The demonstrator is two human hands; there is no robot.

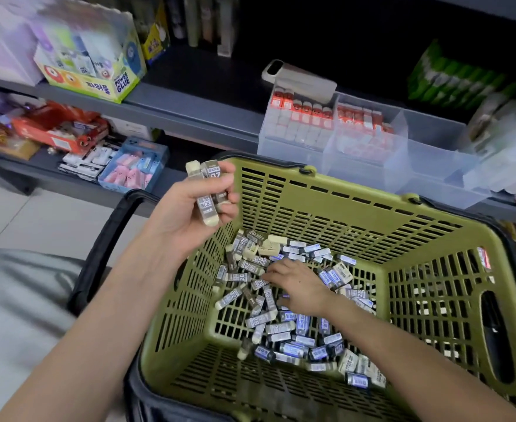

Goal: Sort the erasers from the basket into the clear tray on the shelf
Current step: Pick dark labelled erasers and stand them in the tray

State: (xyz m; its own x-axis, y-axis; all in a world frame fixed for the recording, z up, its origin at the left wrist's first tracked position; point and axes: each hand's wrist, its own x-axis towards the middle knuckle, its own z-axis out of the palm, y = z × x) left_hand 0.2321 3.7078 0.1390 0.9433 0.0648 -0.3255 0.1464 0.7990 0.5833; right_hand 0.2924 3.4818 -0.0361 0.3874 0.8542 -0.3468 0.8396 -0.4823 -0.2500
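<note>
Upper left is motion-blurred: the yellow-green glue box is only partly legible. On the lower shelf, a blue carton holds pink and pale blue pieces.

Left hand is raised beside the basket's left wall, fingers curled round a small bundle of brown-sleeved erasers with cream ends showing. Count unclear.

The olive slotted plastic basket has a black handle. Its near edge is cut off. Loose erasers lie on its floor, rectangular, in brown or blue sleeves.

Right hand is palm-down on the pile. Fingertips are hidden, so the grip cannot be told.

The clear tray is on the grey shelf behind the basket. Its left compartments hold red-topped white blocks. Right end blurred.
</note>
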